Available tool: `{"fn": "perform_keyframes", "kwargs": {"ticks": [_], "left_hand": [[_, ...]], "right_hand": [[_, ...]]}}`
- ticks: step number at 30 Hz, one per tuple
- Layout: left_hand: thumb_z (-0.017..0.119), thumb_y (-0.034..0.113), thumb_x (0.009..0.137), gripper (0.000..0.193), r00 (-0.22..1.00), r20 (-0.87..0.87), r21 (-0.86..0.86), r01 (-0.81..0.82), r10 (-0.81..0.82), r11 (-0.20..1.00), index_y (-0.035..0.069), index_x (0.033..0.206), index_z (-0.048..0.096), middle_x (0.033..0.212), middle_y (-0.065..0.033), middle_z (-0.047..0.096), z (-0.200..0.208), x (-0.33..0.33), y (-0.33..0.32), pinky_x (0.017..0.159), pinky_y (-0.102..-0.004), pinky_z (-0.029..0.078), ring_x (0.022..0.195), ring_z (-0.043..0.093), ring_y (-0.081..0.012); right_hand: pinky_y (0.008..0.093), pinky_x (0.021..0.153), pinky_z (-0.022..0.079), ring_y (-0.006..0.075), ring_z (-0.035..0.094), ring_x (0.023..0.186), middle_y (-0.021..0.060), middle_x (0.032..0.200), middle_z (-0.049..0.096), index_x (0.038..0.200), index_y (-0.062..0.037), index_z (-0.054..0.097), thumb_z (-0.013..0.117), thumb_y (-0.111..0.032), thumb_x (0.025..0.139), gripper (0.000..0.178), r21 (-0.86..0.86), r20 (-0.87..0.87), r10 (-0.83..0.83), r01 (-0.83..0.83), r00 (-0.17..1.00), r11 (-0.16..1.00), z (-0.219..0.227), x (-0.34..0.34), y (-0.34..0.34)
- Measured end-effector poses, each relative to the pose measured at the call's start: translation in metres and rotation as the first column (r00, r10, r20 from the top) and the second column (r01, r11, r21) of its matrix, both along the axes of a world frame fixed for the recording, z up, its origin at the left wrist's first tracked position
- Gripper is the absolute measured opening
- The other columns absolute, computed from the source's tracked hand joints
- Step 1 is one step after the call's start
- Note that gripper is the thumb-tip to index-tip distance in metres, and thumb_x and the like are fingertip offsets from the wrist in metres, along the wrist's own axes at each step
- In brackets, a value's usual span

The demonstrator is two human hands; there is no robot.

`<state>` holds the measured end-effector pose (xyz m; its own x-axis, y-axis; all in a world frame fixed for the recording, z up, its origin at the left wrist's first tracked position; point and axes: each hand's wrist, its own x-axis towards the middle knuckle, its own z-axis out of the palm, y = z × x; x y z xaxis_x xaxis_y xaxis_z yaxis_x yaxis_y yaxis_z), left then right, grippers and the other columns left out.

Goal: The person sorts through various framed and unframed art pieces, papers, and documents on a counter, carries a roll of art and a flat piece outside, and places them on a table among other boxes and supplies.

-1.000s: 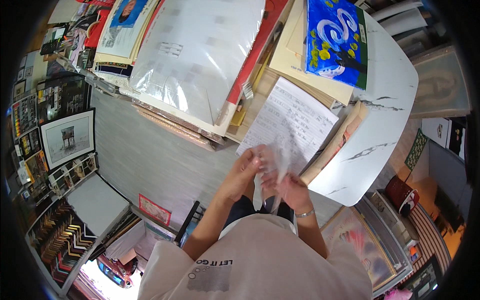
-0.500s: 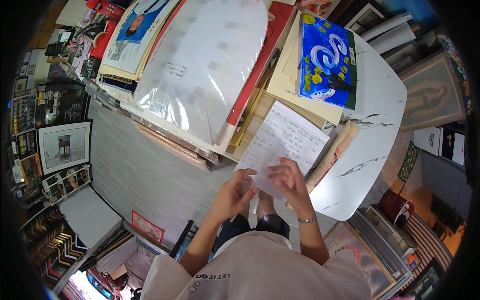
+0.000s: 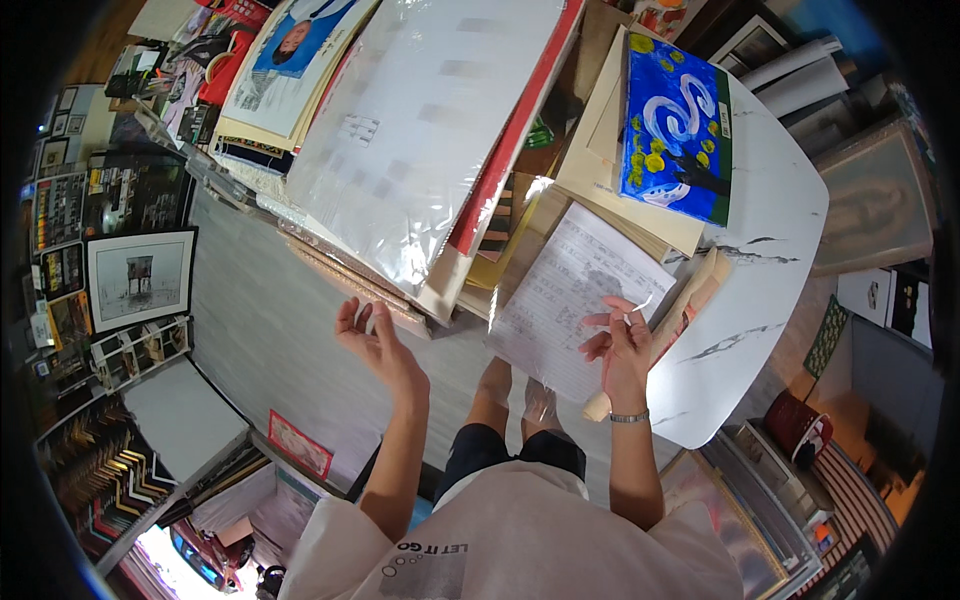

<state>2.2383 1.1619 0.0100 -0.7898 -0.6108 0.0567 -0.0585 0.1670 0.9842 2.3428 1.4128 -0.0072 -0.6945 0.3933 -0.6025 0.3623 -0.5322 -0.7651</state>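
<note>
1. Head camera view, and what a busy room: grey wood-grain floor (image 3: pixel 255 290) below, a black-framed picture of a stilted hut (image 3: pixel 140 280) propped at left, chevron-shaped frame samples (image 3: pixel 115 470) racked under it.
2. Over on the right sits the white, black-veined marble-look table (image 3: pixel 765 300), round-cornered, with a blue painting of white swirls and yellow spots (image 3: pixel 675 130) on cream boards (image 3: pixel 600 190).
3. Now the containers: a large clear plastic sleeve (image 3: pixel 420 150) holds a pale sheet, a red border showing along its right side.
4. Here's the centre of things: a glossy clear plastic film (image 3: pixel 520 250) in front of the white lined paper sheet (image 3: pixel 590 270) full of handwriting, near the table's edge; whether the film touches the paper, I can't tell.
5. Just right of the paper, a brown paper-wrapped roll (image 3: pixel 690 315) lies slanted.
6. Left hand (image 3: pixel 380 350): raised over the floor near the wrapped flat packs (image 3: pixel 350 280), fingers bent and apart, thumb away from them.
7. Right hand (image 3: pixel 622 350), silver band at the wrist: fingers half curled over the paper's lower right; whether they pinch the film, I can't tell.
</note>
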Motion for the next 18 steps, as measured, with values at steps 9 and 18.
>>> {"fn": "perform_keyframes", "kwargs": {"ticks": [9,18], "left_hand": [[0.061,0.055,0.093,0.056,0.866,0.221,0.892,0.005,-0.448,0.451,0.005,0.119,0.052,0.122,-0.0098,0.062,-0.009,-0.016,-0.018,0.101,-0.0409,0.046,0.115,0.060,-0.0266],[0.053,0.037,0.102,0.040,0.871,0.263,0.849,-0.005,-0.414,0.528,0.008,0.129,0.051,0.126,-0.0092,0.061,0.019,-0.045,0.000,0.100,-0.0428,0.051,0.117,0.061,-0.0253]], "right_hand": [[0.0275,0.053,0.058,0.0216,0.071,0.065,0.0187,0.105,0.069,0.127,-0.0054,0.052,0.046,-0.024,0.106,0.029,-0.022,-0.051,-0.054,0.053,0.997,0.998,-0.006,-0.026,-0.005],[0.0284,0.052,0.058,0.0235,0.072,0.068,0.0200,0.107,0.068,0.130,-0.0037,0.049,0.043,-0.020,0.106,0.029,-0.050,-0.083,-0.129,0.126,0.988,0.991,-0.009,-0.043,-0.002]]}}
